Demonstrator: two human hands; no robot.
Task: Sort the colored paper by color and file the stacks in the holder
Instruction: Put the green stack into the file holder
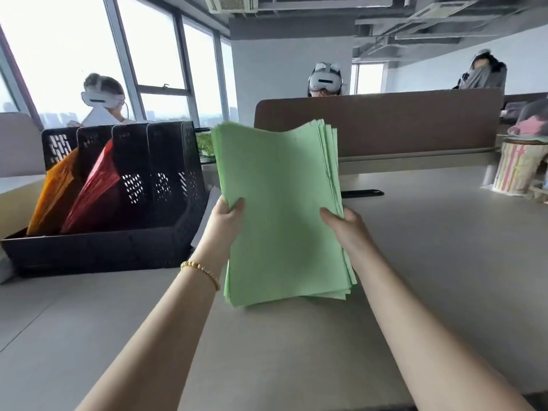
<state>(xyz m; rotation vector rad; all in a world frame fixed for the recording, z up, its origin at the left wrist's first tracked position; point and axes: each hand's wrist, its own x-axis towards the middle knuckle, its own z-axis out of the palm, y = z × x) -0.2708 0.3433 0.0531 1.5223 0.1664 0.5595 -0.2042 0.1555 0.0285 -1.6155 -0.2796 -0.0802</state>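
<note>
Black file holder (166, 185) sits far left on the table (430, 262), four upright slots. Orange stack (55, 194) leans in the leftmost slot, red stack (95, 194) in the second; both tilt back, resting against the dividers. The two right slots look free, so green probably goes in the third. A small mesh pot (204, 145) stands just behind the holder's right end.

Left hand (226, 216) grips the left edge of the green stack (281, 209), thumb on the front face, fingers hidden behind; beaded bracelet (201, 272) on that wrist. Green stack is held upright, centre of view, bottom edge at or just above the table, cannot tell which. Held on edge likely to square up the sheets, since the right edges are fanned and uneven.

Right hand (344, 225) grips the right edge at the same height, thumb in front, fingers curled round behind. Both grips closed on the paper, symmetric, which keeps the floppy stack from bowing.

Further right: dark flat object (363, 193) on the table by the brown partition (385, 123), striped bag (516, 169) at far right edge.
</note>
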